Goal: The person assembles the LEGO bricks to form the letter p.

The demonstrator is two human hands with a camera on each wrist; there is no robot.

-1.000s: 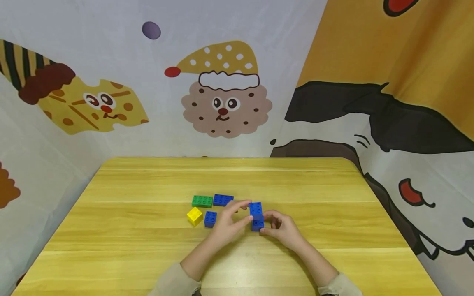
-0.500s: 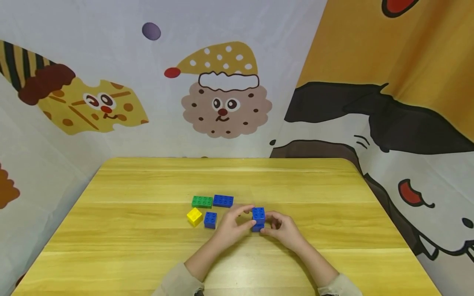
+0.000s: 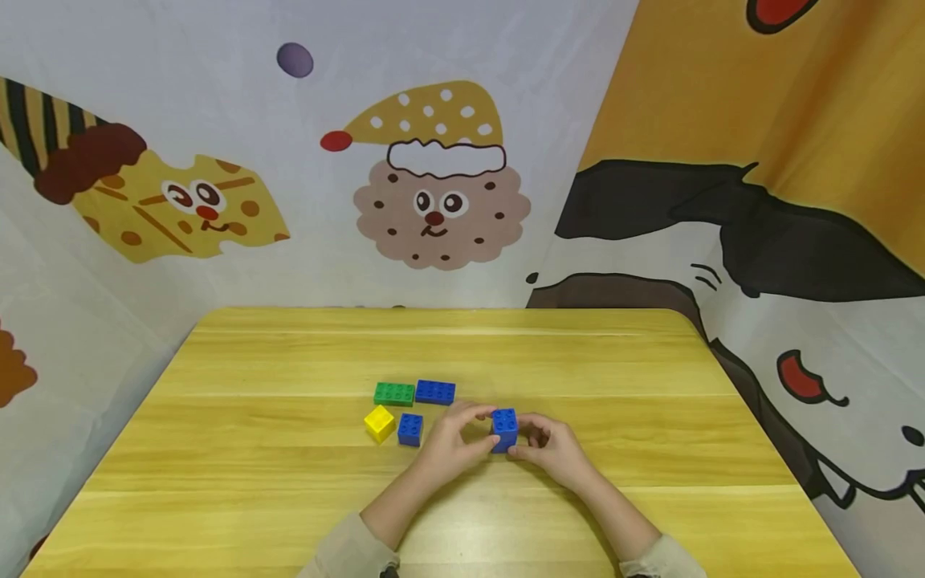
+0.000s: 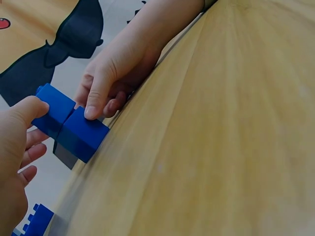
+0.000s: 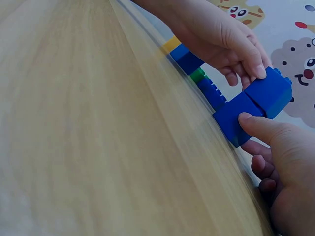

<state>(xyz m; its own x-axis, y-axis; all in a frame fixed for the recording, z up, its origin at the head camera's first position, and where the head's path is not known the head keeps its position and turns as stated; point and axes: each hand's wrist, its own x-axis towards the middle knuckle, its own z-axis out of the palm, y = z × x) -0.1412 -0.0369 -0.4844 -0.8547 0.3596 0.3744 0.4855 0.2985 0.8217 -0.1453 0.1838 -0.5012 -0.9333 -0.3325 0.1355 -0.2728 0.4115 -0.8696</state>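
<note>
Two square blue building bricks stand one on top of the other on the table. My left hand (image 3: 450, 443) pinches the upper blue brick (image 3: 504, 419) between thumb and fingers. Lower down, my right hand (image 3: 555, 451) grips the lower blue brick (image 5: 231, 118) from the right side. In the left wrist view a thin, slightly uneven seam shows between the upper brick and the lower one (image 4: 84, 133). Studs on top of the upper brick point up. Whether the two are fully pressed together I cannot tell.
Left of the hands lie a square blue brick (image 3: 410, 429) and a yellow brick (image 3: 379, 424) turned at an angle. Behind them are a long green brick (image 3: 394, 393) and a long blue brick (image 3: 436, 392), side by side. A printed cloth (image 3: 289, 281) hangs behind the wooden table (image 3: 289, 498).
The left hand has brought the upper blue brick slightly right and down onto the lower one, whose studs are now covered. The right hand has stayed in place.
</note>
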